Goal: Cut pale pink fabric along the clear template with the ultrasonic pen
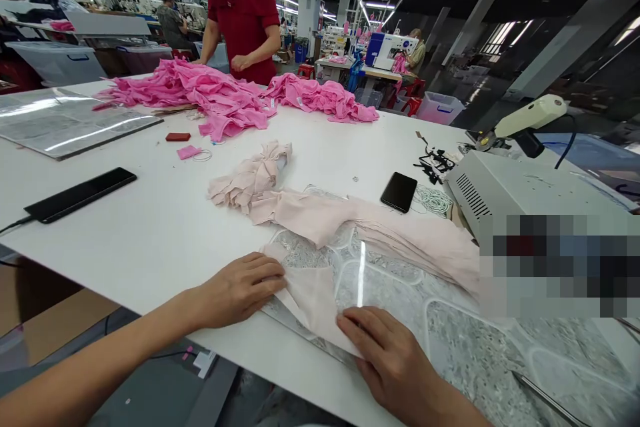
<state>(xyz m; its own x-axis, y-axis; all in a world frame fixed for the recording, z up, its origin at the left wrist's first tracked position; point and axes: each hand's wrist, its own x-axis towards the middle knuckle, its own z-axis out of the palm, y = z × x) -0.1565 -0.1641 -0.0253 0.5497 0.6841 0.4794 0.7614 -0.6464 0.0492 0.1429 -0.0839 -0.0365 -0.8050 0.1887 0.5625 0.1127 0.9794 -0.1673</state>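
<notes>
A small pale beige fabric piece (315, 297) lies at the table's front edge, partly over a clear patterned plastic sheet (390, 277). My left hand (245, 287) has its fingers closed together on the piece's left end. At the lower right corner, my right hand (390, 353) pinches the edge between thumb and fingers. Just beyond, a long stack of beige fabric pieces (410, 230) stretches to the right. A crumpled beige fabric heap (250, 180) sits at its left end.
A grey box-shaped machine (500, 180) stands at the right, near a dark phone (399, 191). Metal tweezers (547, 400) lie at the lower right. Another phone (83, 193) is at left. Across the table, a person in red (245, 20) stands behind pink garments (200, 90).
</notes>
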